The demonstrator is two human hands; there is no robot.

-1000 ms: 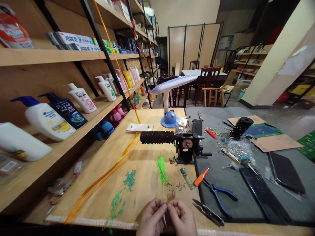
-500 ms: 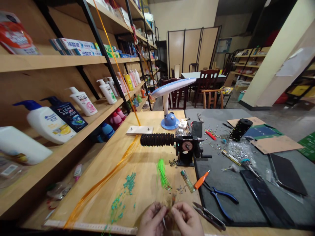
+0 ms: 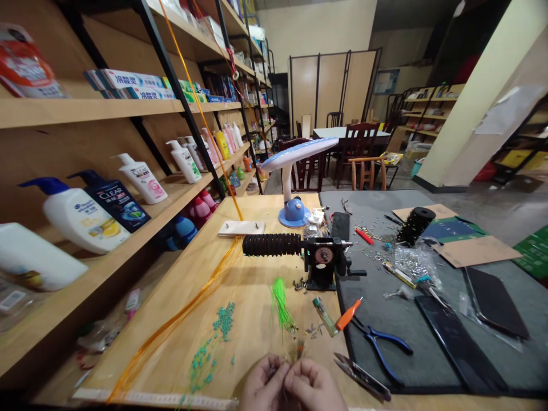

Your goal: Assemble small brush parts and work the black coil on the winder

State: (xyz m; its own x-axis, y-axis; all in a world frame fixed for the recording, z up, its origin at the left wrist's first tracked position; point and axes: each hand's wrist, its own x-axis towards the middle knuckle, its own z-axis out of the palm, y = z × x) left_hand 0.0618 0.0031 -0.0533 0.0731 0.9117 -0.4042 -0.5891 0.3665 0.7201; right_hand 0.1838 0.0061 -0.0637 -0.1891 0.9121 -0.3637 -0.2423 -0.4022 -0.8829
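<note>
At the table's front edge, my left hand (image 3: 266, 383) and my right hand (image 3: 314, 386) meet with fingertips pinched together. Whatever lies between the fingers is too small and hidden to make out. Just beyond the fingertips is a small tuft of fine brownish strands with an orange spot (image 3: 300, 346). A bundle of bright green strands (image 3: 280, 302) with small beaded ends lies further up, and small grey metal bits (image 3: 314, 329) are scattered beside it. Turquoise beads (image 3: 223, 321) lie left of my hands. Right of my right hand rest thread snips (image 3: 362, 377).
A hand-cranked winder (image 3: 322, 257) with a black ridged roll stands mid-table, a blue lamp (image 3: 294, 211) behind it. Orange threads (image 3: 180, 305) run down the left side. Blue-handled pliers (image 3: 387, 348), an orange-handled tool (image 3: 349, 314) and a lighter (image 3: 324, 315) lie right. Shelves with bottles line the left.
My right hand has moved left, closing the gap to my left hand. The orange-spotted tuft now shows more clearly beyond the fingers. The view has shifted slightly.
</note>
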